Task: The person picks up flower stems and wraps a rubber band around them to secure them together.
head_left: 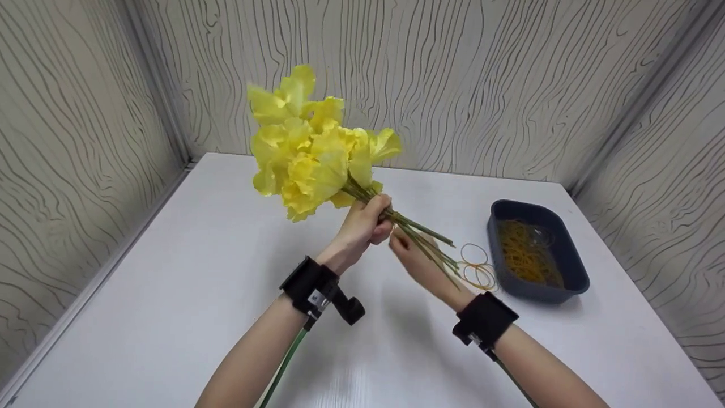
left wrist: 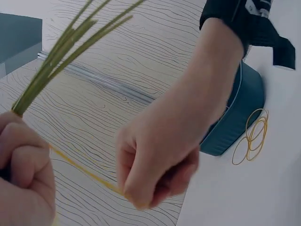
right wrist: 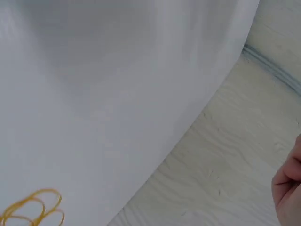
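My left hand grips a bunch of yellow flowers by the stems, blooms tilted up to the left and above the table. Bare green stem ends stick out past the fist, toward the lower right in the head view. Just below the stems, my right hand has its fingers curled in. The left wrist view shows it pinching a yellow rubber band, pulled taut from the left fist at the stems. Part of the band is hidden by the fingers. Only part of a curled hand enters the right wrist view.
A dark blue-grey bin holding many rubber bands stands on the white table at the right. Several loose rubber bands lie beside it. Wood-grain panels enclose the table at the back and sides.
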A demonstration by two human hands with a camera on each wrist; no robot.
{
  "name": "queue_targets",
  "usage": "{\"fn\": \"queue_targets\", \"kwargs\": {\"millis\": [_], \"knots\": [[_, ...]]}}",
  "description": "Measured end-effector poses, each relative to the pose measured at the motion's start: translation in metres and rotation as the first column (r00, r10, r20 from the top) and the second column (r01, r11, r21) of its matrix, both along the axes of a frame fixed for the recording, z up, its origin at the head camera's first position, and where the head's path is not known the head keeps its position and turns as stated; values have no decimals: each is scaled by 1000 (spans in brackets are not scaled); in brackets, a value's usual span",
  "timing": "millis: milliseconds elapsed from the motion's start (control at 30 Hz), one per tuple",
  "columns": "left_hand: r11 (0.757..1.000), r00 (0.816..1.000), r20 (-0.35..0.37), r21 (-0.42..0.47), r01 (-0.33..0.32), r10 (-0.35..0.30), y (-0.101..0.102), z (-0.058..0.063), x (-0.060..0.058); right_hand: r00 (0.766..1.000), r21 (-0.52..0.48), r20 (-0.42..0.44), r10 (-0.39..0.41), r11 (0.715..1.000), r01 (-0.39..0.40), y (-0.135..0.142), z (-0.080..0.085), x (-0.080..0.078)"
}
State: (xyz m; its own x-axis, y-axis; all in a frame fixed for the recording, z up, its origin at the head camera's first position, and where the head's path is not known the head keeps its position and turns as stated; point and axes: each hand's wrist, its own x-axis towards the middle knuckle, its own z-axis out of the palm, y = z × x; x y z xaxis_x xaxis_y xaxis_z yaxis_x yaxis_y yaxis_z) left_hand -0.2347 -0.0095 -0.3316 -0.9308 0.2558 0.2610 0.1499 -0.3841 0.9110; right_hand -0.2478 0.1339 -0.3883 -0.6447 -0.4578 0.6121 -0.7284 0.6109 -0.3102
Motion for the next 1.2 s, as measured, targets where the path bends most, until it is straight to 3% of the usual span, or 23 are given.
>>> {"fn": "queue_targets", "kwargs": {"millis": [67,100,133,233,333,500,600,733,933,1033,1200], "knots": [[994,993,-9,-5,-114,114,0,-2,-4,991,-21,126,49,999,-47,-12,-9,10],[985,985,-21,-18,-172,172,-1,-4,-6,969,-158,223,103,985,-68,-19,-9,18],[973,973,-36,-39,-229,227,-3,-6,-8,957,-181,263,121,981,-75,-24,-8,25],[931,936,-75,-97,-351,345,-9,-11,-14,954,-207,261,149,974,-95,-31,2,41],[901,914,-122,-163,-403,387,-16,-15,-15,977,-207,173,128,974,-91,-27,15,48],[876,904,-233,-251,-412,358,-26,-4,0,998,-177,-38,40,983,-46,-7,41,45],[870,901,-289,-282,-403,323,-32,-1,3,996,-218,-88,-31,976,12,6,52,35],[889,918,-288,-291,-353,271,-39,-7,-5,998,-263,-10,-56,964,51,21,54,23],[941,956,-172,-207,-269,236,-42,-6,-9,979,-323,203,28,946,40,32,43,19],[947,962,-120,-181,-264,245,-42,-3,-8,963,-352,261,62,935,35,32,39,21],[953,962,-86,-141,-269,259,-41,-2,-10,953,-368,285,99,930,13,32,34,23]]}}
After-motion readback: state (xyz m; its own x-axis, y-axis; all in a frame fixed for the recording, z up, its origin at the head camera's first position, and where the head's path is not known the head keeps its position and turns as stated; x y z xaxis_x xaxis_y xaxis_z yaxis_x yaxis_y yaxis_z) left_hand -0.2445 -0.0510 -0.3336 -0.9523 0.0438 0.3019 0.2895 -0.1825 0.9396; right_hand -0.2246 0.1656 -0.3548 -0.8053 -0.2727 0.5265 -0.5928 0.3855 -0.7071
